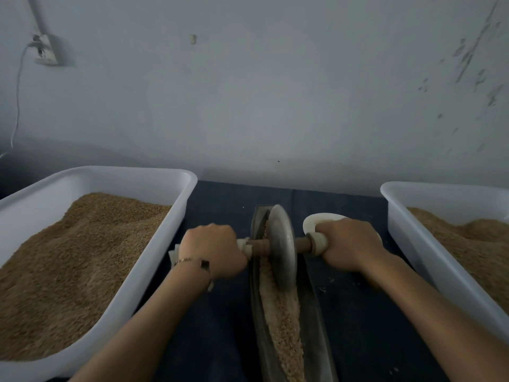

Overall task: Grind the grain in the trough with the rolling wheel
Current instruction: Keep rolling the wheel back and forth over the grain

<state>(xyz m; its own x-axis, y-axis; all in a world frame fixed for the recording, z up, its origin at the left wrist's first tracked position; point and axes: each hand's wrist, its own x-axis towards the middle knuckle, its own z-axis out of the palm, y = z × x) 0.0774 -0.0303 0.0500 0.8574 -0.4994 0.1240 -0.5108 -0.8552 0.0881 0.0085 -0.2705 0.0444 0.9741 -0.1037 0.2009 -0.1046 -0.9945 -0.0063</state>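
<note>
- A white plastic tub [91, 177] heaped with fine tan grain sits outside the left hand; a second white tub [429, 241] sits outside the right.
- Between the hands, a long narrow dark trough [316, 307] holds pale crushed grain [283, 321].
- An upright grey metal wheel [282, 244] stands in the trough.
- The left hand [216, 250] and right hand [349, 245], knuckles up, each curl around a cloth-wrapped axle end.
- Behind the right hand, a white dish [325, 217], possibly a bowl.
</note>
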